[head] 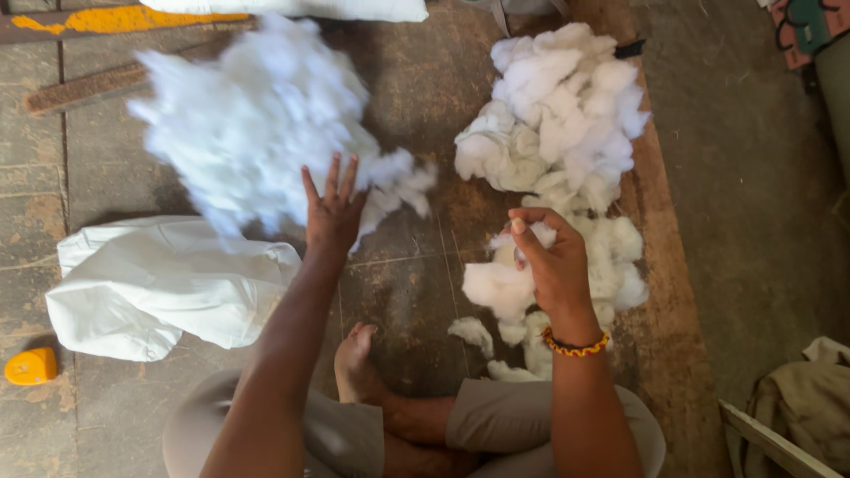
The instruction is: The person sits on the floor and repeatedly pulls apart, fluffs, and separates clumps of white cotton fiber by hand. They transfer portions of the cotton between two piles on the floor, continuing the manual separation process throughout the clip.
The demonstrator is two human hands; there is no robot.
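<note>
Though unfilled, white cover (150, 288) beside stuffing (257, 124)

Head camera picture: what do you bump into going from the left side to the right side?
Orange object → white fabric bag → left hand → right hand pinching white stuffing → khaki cloth.

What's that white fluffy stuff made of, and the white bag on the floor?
The white fluff looks like loose fibre filling, cotton or polyester: matte, wispy, clumping in soft tufts. The white bag seems thin woven cloth, matte, with soft creases. The right hand pinches a tuft.
</note>
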